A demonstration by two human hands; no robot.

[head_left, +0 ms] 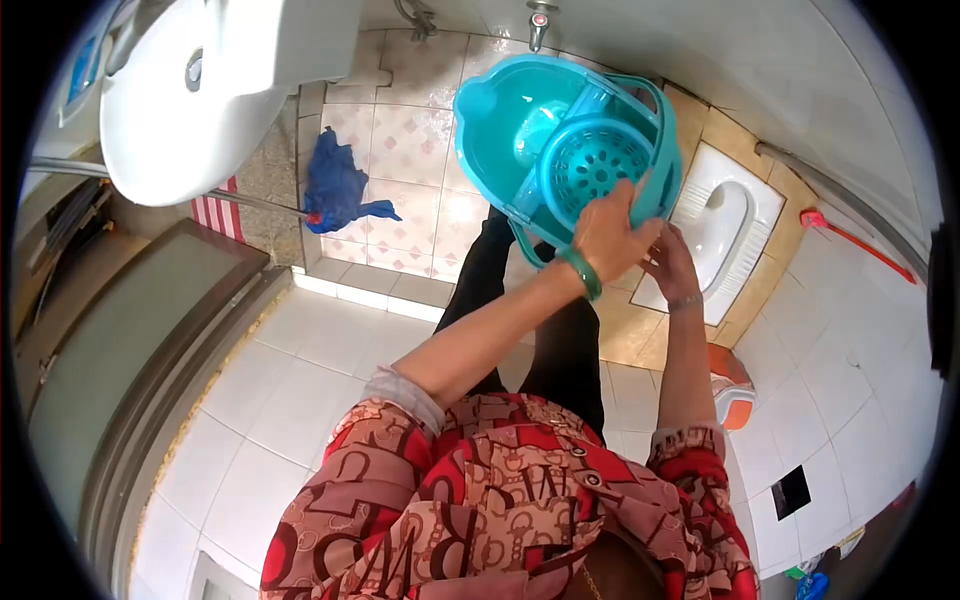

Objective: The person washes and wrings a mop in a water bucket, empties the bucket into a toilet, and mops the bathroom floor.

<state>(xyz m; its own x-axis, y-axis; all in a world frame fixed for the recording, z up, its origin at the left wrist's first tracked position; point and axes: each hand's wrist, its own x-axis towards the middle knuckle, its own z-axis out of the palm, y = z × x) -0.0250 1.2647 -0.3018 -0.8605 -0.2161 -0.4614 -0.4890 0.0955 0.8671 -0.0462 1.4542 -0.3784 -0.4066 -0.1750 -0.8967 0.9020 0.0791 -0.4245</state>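
A turquoise mop bucket [490,165] is tilted in front of my body, with a round perforated wringer basket [592,165] in its right part. My left hand [615,232], a green bangle on its wrist, grips the bucket's near right rim, beside the raised handle. Just right of it, my right hand [674,265] is curled against the outer side of the same corner; its fingertips are partly hidden. No water can be made out in the bucket.
A squat toilet [712,235] lies right of the bucket, below a wall tap [538,30]. The mop's blue cloth head [338,185] rests on the floor tiles at left, its pole running under the white washbasin [160,120]. A red-handled brush [860,245] is at right, and a low step edge [370,298] crosses the floor.
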